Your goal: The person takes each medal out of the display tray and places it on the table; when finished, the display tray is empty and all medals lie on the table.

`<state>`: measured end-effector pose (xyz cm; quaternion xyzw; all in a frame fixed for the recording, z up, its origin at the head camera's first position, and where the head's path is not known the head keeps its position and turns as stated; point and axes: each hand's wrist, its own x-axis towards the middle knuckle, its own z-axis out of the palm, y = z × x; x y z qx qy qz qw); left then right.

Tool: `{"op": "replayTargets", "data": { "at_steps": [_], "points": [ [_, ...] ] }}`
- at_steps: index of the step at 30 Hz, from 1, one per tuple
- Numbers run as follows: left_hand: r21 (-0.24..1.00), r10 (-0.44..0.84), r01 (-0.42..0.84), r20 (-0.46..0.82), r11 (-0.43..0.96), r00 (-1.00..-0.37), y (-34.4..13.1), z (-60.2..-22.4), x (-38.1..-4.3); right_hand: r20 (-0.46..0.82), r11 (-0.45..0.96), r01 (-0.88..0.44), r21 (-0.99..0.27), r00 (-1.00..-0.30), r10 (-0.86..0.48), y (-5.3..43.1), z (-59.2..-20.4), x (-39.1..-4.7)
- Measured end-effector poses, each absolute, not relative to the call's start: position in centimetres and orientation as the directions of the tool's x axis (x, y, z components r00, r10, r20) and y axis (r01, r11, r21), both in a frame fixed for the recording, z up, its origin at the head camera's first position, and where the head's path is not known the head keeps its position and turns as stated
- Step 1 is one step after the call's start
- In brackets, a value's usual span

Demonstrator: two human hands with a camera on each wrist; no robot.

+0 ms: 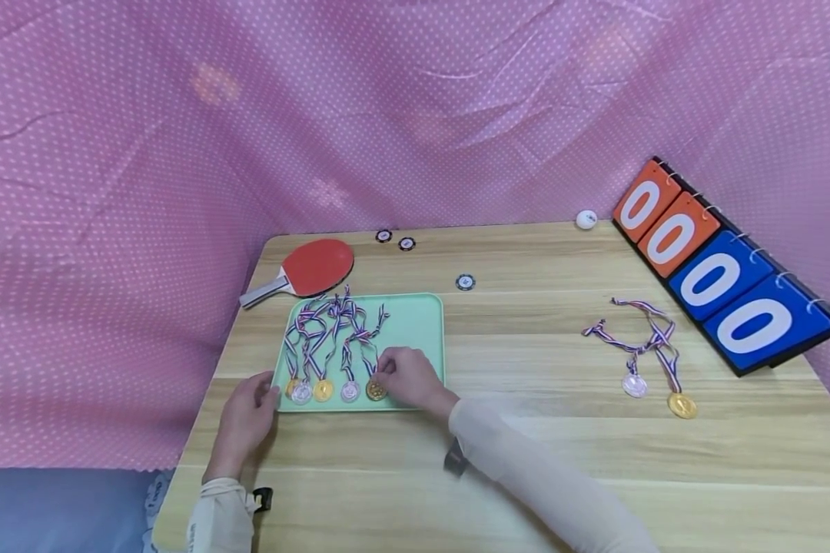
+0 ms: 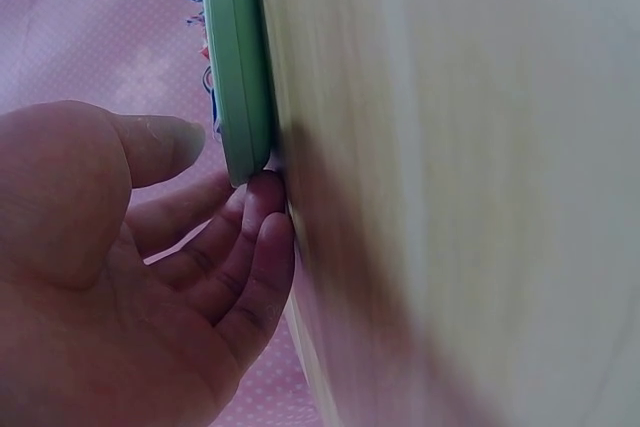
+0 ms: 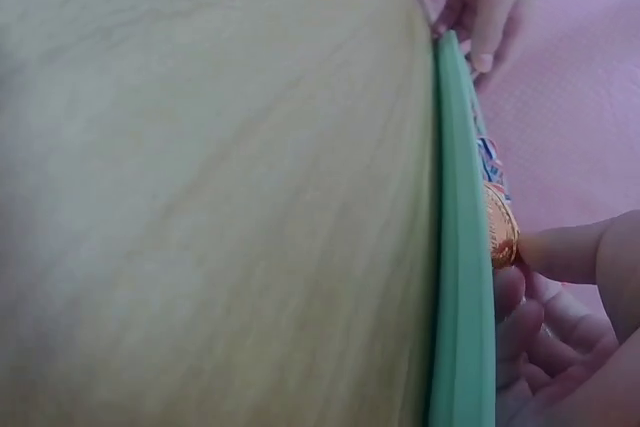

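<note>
Mint-green tray (image 1: 415, 326) lies toward the left edge of the wooden table (image 1: 526, 338); at its near edge the right hand (image 1: 411, 379) pinches a bronze-coloured medal (image 1: 374, 392) between thumb and fingers. The left hand (image 1: 244, 418) is at the tray's near-left corner, thumb and fingers apart, fingertips touching the rim. Left of the bronze piece, two silver medals (image 1: 349, 392) and two gold medals (image 1: 323, 390) line that near edge, their striped ribbons (image 1: 346, 309) spread toward the far edge. Just beside the tray's far-left corner lies a red table-tennis bat (image 1: 320, 267). Along the table's right edge stands a flip scoreboard (image 1: 709, 280) showing four zeros.
</note>
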<state>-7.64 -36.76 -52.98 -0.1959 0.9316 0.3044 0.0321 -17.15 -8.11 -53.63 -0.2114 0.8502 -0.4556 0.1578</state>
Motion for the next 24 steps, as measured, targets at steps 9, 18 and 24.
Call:
{"op": "replayTargets", "data": {
  "at_steps": [9, 18, 24],
  "points": [
    [0.549, -0.349, -0.392, -0.187, 0.738, -0.918, -36.8, -52.9, -7.6, -0.156, 0.385, -0.058, -0.921, -0.852, -0.500, -7.1, -53.3, -17.4],
    [0.559, -0.359, -0.399, -0.185, 0.727, -0.915, -36.8, -53.1, -7.5, -0.168, 0.345, -0.019, -0.938, -0.848, -0.503, -5.0, -50.8, -17.8],
    [0.564, -0.345, -0.381, -0.175, 0.733, -0.922, -36.8, -53.1, -7.5, -0.187, 0.344, 0.008, -0.939, -0.853, -0.488, -2.9, -48.1, -18.5]
  ]
}}
